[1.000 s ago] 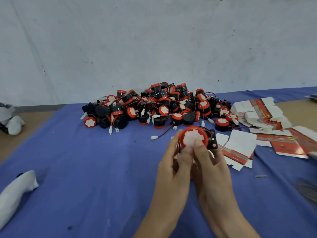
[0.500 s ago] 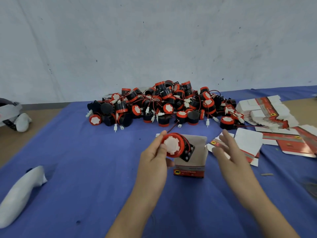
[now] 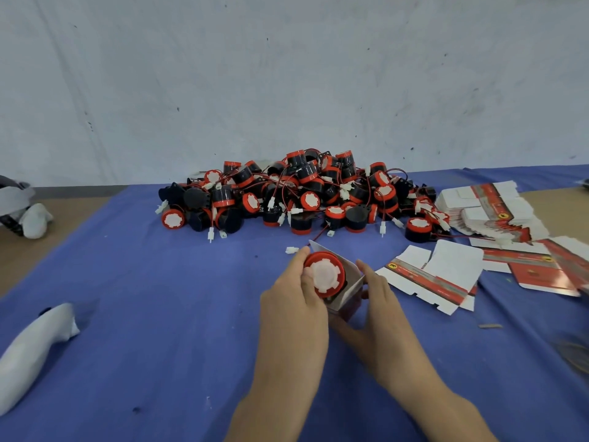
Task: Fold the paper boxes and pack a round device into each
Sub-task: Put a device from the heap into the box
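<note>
Round device (image 3: 324,275), red-rimmed with a white face, at the mouth of the open paper box (image 3: 350,293), near the middle of the blue cloth (image 3: 178,314); how far it sits inside cannot be told. The left hand (image 3: 296,303) grips the device, fingers curled round its rim, and hides the box's left wall. The right hand (image 3: 382,309) holds the box, thumb and fingers spread and clamped on its near and right sides. A loose white connector (image 3: 291,250) lies just beyond the left fingertips. Behind, a pile of like devices (image 3: 302,196) with red wires trails across the cloth. Right of the hands lie flat box blanks (image 3: 446,277), and further back a fanned stack of blanks (image 3: 490,208). At the left edge lie a white object (image 3: 32,346) and, well beyond it, a grey-white bundle (image 3: 22,208). A pale wall (image 3: 287,74) closes the scene.
</note>
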A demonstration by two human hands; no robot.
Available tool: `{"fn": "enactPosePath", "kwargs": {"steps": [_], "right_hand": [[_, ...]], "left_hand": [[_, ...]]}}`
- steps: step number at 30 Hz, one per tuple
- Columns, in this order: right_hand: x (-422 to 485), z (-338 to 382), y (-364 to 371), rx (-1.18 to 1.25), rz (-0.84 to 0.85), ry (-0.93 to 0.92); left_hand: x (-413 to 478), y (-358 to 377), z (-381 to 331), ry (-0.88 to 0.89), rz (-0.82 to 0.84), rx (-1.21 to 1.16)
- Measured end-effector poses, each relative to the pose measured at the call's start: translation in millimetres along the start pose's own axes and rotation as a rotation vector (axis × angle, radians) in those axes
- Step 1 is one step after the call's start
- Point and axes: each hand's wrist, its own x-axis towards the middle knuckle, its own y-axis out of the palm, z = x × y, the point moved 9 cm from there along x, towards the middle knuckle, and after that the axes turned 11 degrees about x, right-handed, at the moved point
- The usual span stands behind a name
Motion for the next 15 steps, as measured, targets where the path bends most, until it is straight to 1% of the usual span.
{"fn": "enactPosePath", "kwargs": {"steps": [2,5,7,8,12,15], "right_hand": [[-5,14,7,-0.014,-0.027,-0.058],[-13,28,17,-0.029,0.01,-0.115],[-15,28,20,-0.049,0.052,-0.105],[-16,27,21,-0.063,0.073,-0.089],[-18,25,24,-0.1,0.123,-0.074],[-19,21,25,-0.039,0.124,-0.024]], "left_hand": [[0,6,6,-0.013,0.033,0.014],[1,18,27,-0.089,0.108,-0.024],[3,24,40,-0.134,0.148,0.011],[4,27,44,-0.132,0.17,0.071],[14,30,44,0.013,0.205,0.419],[18,30,37,0.085,0.203,0.529]]}}
